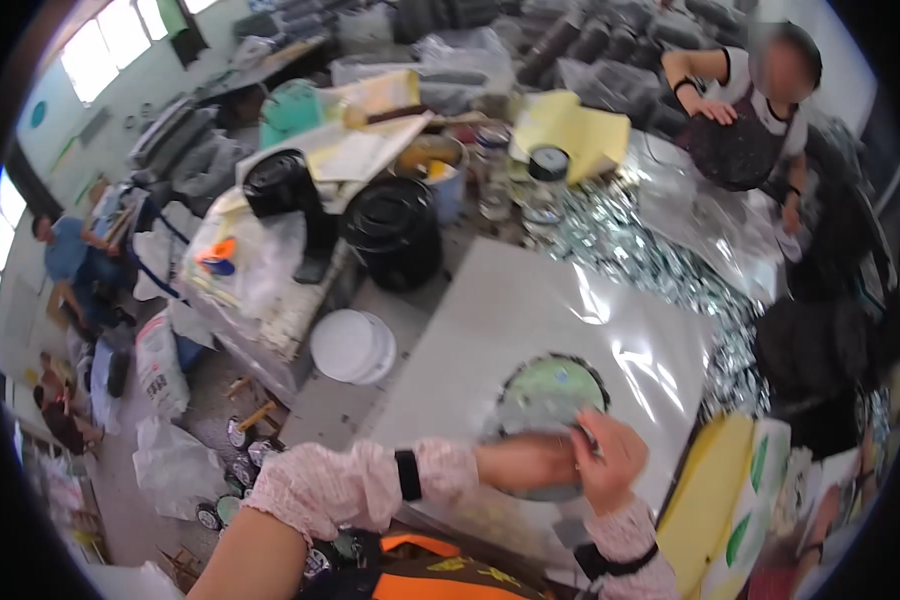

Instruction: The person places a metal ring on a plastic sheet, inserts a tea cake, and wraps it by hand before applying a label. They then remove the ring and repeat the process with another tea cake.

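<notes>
A round green disc (562, 378) with a dark, uneven rim lies on a shiny pale sheet (470, 330). Over the near part of the disc is my left hand (530, 460), smeared by motion, so its fingers cannot be made out. My right hand (612, 458) meets it at the disc's right side, fingers curled and pinched together. Whatever is between those fingers, if anything, is too small to name. Both my forearms wear pink sleeves with black bands.
Silvery pieces (620, 240) border the sheet's far and right sides. Beyond are a black lidded bucket (392, 235), a glass jar (546, 195) and a white round lid (345, 345). Across the table, a person holds a dark round piece (735, 150). Yellow sheeting (710, 480) stands right.
</notes>
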`<act>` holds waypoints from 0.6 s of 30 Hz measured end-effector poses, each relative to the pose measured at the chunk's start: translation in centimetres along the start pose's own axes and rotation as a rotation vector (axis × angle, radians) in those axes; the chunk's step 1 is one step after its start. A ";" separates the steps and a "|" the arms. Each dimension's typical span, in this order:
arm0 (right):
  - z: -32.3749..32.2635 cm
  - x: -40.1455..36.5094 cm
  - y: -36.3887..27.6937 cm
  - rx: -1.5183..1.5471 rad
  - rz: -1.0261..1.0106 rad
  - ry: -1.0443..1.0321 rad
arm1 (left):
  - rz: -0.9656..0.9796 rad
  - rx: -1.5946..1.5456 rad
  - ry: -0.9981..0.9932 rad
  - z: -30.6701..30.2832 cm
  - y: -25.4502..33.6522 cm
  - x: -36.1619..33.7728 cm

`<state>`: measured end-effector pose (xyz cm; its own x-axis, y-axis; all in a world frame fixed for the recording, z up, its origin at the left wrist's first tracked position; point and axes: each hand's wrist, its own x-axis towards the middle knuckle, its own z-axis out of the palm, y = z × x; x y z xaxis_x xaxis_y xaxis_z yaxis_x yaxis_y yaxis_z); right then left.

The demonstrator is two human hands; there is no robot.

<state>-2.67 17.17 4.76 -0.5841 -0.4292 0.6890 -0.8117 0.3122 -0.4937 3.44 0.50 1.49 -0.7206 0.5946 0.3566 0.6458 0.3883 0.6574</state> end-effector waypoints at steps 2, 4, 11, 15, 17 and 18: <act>-1.7 -1.8 1.0 -0.015 -0.006 0.056 | 0.209 0.181 0.218 -3.1 4.6 -0.4; -2.5 -4.0 2.8 -0.005 0.151 0.144 | -0.220 0.194 0.527 -3.6 3.5 -2.5; -1.4 -8.0 5.0 0.086 0.427 0.195 | -0.909 -0.327 0.553 -2.1 -5.7 -2.9; -2.7 -8.9 4.6 0.081 0.606 0.152 | -0.737 -0.075 0.734 -11.4 -2.5 -8.6; -3.0 -8.2 4.2 0.175 0.747 0.147 | -0.718 -0.001 0.526 -17.5 0.7 -14.9; -3.2 -7.9 3.8 0.253 0.864 0.142 | -0.719 -0.066 0.368 -19.4 2.5 -18.4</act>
<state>-1.13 24.42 -0.83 -0.9970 -0.0188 0.0757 -0.0780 0.2745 -0.9584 13.42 -23.12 9.41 -0.9981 -0.0587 0.0196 -0.0151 0.5386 0.8424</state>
